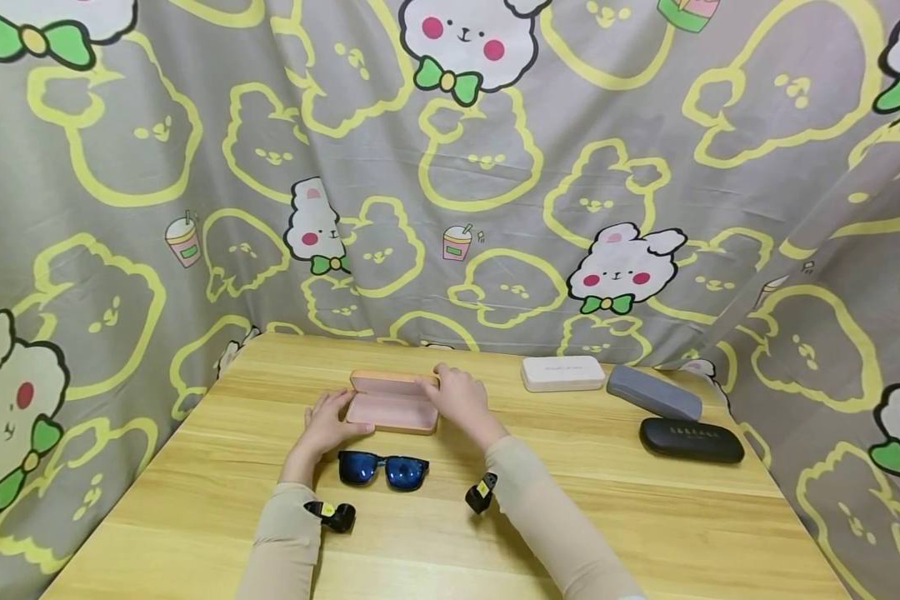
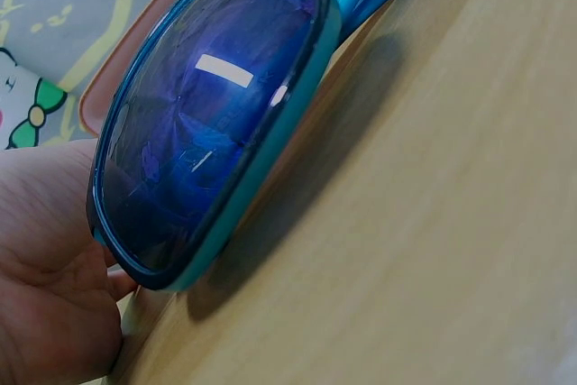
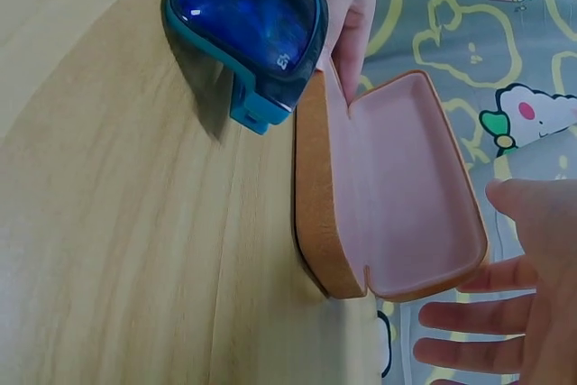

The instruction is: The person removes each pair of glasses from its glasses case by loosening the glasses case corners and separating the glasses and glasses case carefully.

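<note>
An orange-brown glasses case [image 1: 392, 414] with a pink lining stands open on the table, its lid [image 3: 415, 187] raised. My left hand [image 1: 330, 423] holds the case's left end, thumb at the front. In the left wrist view, a sunglasses lens hides part of that hand [image 2: 50, 259]. My right hand [image 1: 461, 402] is at the lid's right end; in the right wrist view its fingers [image 3: 478, 316] are extended and spread beside the lid edge. Sunglasses [image 1: 383, 470] with blue mirrored lenses and dark frames lie in front of the case, between my forearms.
At the back right of the wooden table [image 1: 570, 517] lie a white glasses case [image 1: 562, 373], a grey-blue case [image 1: 654, 392] and a black case [image 1: 692, 441], all shut. A patterned grey curtain [image 1: 487, 217] hangs around the table's back and sides.
</note>
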The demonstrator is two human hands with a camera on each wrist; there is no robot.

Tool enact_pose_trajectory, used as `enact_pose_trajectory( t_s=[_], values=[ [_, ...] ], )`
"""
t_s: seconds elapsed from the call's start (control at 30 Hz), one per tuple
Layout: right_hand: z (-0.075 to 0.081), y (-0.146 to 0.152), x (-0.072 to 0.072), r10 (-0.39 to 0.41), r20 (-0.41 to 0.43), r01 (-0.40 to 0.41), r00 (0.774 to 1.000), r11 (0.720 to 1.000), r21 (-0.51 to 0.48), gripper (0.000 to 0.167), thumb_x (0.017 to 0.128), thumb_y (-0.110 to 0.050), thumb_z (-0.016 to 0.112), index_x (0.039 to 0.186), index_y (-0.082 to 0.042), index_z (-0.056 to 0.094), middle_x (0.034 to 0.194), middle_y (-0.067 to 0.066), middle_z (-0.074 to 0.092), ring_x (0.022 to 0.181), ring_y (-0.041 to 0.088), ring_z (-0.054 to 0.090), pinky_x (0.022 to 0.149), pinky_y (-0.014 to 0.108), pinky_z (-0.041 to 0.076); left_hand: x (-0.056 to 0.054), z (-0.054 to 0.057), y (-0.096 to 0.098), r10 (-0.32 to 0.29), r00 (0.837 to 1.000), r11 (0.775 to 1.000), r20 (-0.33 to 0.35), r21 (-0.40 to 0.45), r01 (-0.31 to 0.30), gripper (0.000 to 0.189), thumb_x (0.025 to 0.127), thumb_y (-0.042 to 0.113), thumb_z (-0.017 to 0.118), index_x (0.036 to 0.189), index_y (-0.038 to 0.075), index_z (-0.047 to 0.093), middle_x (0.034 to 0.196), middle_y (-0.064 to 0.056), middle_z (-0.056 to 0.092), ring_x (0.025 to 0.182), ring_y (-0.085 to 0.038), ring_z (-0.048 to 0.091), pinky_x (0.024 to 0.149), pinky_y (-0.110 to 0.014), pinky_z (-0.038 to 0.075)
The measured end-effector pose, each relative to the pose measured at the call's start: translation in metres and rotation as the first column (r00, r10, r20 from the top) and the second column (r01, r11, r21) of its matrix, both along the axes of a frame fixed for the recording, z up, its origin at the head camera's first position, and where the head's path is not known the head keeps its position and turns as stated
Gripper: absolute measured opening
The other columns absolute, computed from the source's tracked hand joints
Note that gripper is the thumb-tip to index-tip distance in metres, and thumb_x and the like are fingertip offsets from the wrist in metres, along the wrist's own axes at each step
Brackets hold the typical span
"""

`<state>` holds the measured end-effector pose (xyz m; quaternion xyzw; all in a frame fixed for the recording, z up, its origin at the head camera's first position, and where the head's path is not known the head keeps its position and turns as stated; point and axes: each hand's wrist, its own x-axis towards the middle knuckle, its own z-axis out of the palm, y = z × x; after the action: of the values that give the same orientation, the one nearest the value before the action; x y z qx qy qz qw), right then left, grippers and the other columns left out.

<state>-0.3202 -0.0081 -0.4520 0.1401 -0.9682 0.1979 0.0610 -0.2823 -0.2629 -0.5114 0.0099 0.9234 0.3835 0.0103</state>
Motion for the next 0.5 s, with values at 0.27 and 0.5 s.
enact_pose_trajectory(
  t_s=[0.27,0.5],
  values=[
    [-0.0040,-0.0005,-0.0078,-0.003,0.083,0.004,0.997,1.000,-0.012,0.063,0.095,-0.064,0.042,0.127,-0.012,0.061,0.110,0.007,0.072,0.093,0.023,0.069,0.069,0.039,0.054,0.0002,0.0003,0.0004,-0.004,1.000,1.000,0.000,0.009,0.004,0.090,0.076,0.040,0.082,0.147,0.003,0.040,0.157,-0.025,0.028,0.148,-0.049,0.003,0.112,-0.072,-0.009],
    [-0.0051,0.0012,-0.0100,0.023,0.153,-0.009,0.988,0.996,-0.087,0.064,0.094,-0.064,0.045,0.126,-0.011,0.061,0.110,0.007,0.071,0.093,0.023,0.067,0.070,0.039,0.054,0.0003,0.0004,0.0010,0.000,1.000,1.000,-0.006,0.017,0.000,0.091,0.075,0.040,0.082,0.147,0.002,0.041,0.156,-0.026,0.028,0.147,-0.051,0.004,0.112,-0.073,-0.008]
  ],
)
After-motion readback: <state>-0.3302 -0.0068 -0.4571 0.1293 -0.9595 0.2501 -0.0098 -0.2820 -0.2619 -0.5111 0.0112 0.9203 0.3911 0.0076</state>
